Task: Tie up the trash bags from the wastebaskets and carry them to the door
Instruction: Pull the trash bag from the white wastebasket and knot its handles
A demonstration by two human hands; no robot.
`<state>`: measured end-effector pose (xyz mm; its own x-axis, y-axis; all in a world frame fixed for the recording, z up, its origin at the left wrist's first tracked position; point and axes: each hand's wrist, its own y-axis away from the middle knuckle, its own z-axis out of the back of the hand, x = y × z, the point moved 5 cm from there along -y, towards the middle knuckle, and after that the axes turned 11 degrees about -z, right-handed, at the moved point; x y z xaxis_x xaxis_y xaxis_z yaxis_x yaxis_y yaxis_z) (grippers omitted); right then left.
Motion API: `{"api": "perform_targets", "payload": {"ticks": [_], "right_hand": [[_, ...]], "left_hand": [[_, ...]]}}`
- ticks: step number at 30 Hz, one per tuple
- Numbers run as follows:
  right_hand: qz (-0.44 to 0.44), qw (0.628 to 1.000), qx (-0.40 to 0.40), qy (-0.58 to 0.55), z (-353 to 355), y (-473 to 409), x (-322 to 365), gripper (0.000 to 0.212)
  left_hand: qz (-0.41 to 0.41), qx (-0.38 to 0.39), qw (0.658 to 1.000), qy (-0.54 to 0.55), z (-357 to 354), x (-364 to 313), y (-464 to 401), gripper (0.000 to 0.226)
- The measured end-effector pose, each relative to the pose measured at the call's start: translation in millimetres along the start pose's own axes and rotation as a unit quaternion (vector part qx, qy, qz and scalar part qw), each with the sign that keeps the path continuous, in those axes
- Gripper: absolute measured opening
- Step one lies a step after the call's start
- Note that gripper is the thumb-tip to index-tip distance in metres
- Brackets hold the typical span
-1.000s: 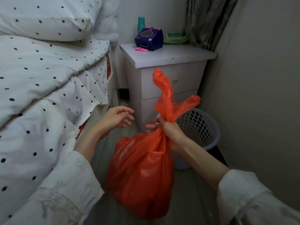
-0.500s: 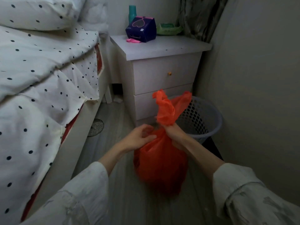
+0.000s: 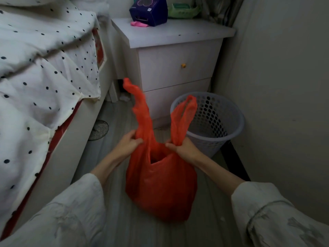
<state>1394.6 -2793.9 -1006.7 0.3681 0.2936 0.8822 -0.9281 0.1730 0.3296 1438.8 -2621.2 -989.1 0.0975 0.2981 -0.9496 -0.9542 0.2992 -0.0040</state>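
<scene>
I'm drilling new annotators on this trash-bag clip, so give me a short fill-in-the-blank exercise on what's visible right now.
1. Each hand, left hand and right hand, grips one ____ of the trash bag.
2. The colour of the bag is ____.
3. The perforated wastebasket stands on the floor in front of the ____.
4. The bag's mouth, between the two hands, is not yet ____.

Missing words: handle; orange-red; nightstand; tied

Polka-dot bedding (image 3: 44, 72) left; white nightstand (image 3: 176, 57) bearing purple box (image 3: 151, 10), green tray (image 3: 183, 10).
</scene>
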Motion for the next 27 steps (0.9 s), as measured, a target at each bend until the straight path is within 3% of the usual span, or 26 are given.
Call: {"api": "perform_targets", "payload": {"ticks": [2,4,6,9,12,16,18,21,23,27], "right_hand": [[0.001,0.999,-0.042,-0.005,5.5,-2.1,2.4,0.016],[0.013,0.998,-0.056,-0.037,6.6,-0.1,8.8,0.033],[0.027,0.995,-0.061,-0.079,6.6,1.6,12.9,0.038],[0.010,0.984,-0.055,-0.170,9.4,1.1,17.5,0.034],[-0.035,0.962,-0.073,-0.262,14.4,0.0,15.5,0.032],[-0.095,0.956,-0.067,-0.268,22.2,-0.3,7.1,0.023],[-0.115,0.963,-0.039,-0.242,20.9,-0.3,5.5,0.017],[-0.152,0.960,0.019,-0.234,9.7,-1.0,6.0,0.022],[-0.175,0.949,0.028,-0.261,3.0,-1.7,6.2,0.027],[-0.155,0.963,-0.024,-0.219,7.2,-3.1,1.9,0.031]], "left_hand": [[0.019,0.037,0.997,0.067,1.2,5.3,-0.3,0.062],[0.000,0.079,0.988,0.131,-3.8,3.8,-2.3,0.080],[-0.019,0.078,0.984,0.159,-12.3,-1.7,-6.6,0.072],[-0.037,-0.024,0.995,0.092,-17.7,-10.9,-12.3,0.038],[0.019,-0.060,0.987,0.149,-20.9,-1.4,-16.0,0.004],[0.033,-0.124,0.923,0.362,-2.0,-0.4,-25.6,0.019],[0.022,-0.119,0.919,0.375,2.3,-0.9,-23.4,0.026],[0.022,-0.081,0.970,0.230,-4.2,3.1,-13.0,0.029],[0.042,-0.047,0.985,0.158,-8.4,0.9,-11.6,0.029],[0.091,0.087,0.967,0.222,-13.3,-11.1,-11.3,0.015]]}}
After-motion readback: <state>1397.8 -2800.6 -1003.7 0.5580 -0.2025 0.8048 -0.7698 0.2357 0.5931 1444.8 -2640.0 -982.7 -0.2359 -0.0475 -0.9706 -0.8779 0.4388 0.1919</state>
